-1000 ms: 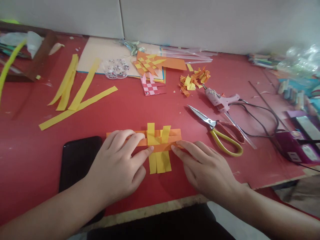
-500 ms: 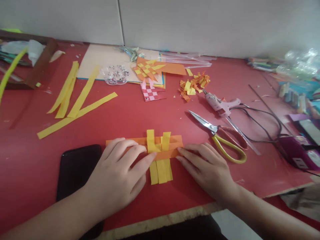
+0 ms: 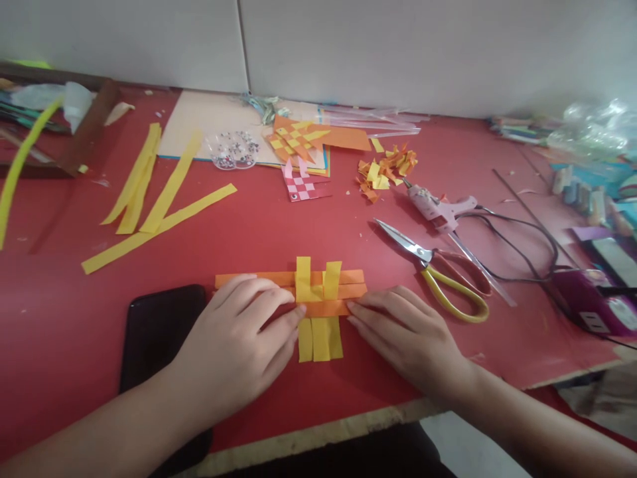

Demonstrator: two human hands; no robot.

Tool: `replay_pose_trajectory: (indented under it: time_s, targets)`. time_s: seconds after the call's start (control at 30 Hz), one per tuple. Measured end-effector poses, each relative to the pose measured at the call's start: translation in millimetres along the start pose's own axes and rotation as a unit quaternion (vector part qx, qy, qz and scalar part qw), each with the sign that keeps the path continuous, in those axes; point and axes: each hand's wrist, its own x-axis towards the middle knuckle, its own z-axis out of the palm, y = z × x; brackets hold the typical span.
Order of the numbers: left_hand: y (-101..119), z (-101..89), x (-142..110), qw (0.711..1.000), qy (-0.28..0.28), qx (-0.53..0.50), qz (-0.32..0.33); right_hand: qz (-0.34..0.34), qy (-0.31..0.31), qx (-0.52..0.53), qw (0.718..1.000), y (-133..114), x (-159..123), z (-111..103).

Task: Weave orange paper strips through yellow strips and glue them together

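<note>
Orange paper strips (image 3: 326, 308) lie crosswise over and under short yellow paper strips (image 3: 320, 342), forming a small weave on the table near me. My left hand (image 3: 246, 325) covers the left part of the weave, its fingers closed on the lowest orange strip. At the other end of that strip, the thumb and fingers of my right hand (image 3: 408, 325) pinch it. Two yellow ends stick up above the orange strips, and several hang below. The parts under my fingers are hidden.
A black phone (image 3: 159, 332) lies beside my left forearm. Loose yellow strips (image 3: 164, 229) are spread at the left. Scissors (image 3: 428, 259), a glue gun (image 3: 438, 209) with its cord, and paper scraps (image 3: 385, 172) lie right. Woven paper fish (image 3: 301, 184) sit behind.
The lowest orange strip has shifted slightly up against the one above, with both hands still on it. My right fingertips sit slightly further left. The view has shifted a little.
</note>
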Motion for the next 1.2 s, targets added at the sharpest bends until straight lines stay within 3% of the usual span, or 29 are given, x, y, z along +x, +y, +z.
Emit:
replay_pose_trajectory:
  time_s: [0.17,0.3,0.47,0.53,0.6,0.7,0.83,1.03,1.2]
  targets:
    - [0.3,0.6,1.0,1.000,0.008,0.007,0.000,-0.003,0.034,-0.012,0.999,-2.6,5.8,-0.4]
    - [-1.4,0.4,-2.2,0.999,0.007,-0.019,-0.041,0.016,0.090,0.000,0.996,-12.5,20.3,-2.3]
    - [-5.0,2.5,-7.2,0.992,0.046,-0.065,-0.102,0.088,0.114,0.143,0.979,-30.1,38.4,8.8]
    - [-5.8,2.9,-7.3,0.985,0.091,-0.093,-0.108,0.107,0.117,0.190,0.969,-37.0,42.9,16.1]
    - [-5.2,0.4,-7.0,0.976,0.166,-0.108,-0.094,0.084,0.105,0.197,0.971,-42.3,46.3,21.3]
    - [-1.8,-8.4,-7.7,0.962,0.273,-0.011,-0.033,0.005,0.041,0.175,0.984,-45.4,49.2,24.4]
    - [2.4,-14.0,-8.1,0.986,0.138,0.055,0.077,-0.078,0.011,0.149,0.986,-41.9,46.0,25.0]
    - [2.2,-2.5,-2.8,0.995,0.078,0.040,0.042,-0.046,-0.018,0.195,0.980,-34.2,32.6,19.7]
    - [4.0,0.3,-4.1,0.991,0.076,0.077,0.079,-0.025,0.080,0.136,0.987,-19.3,42.8,11.9]
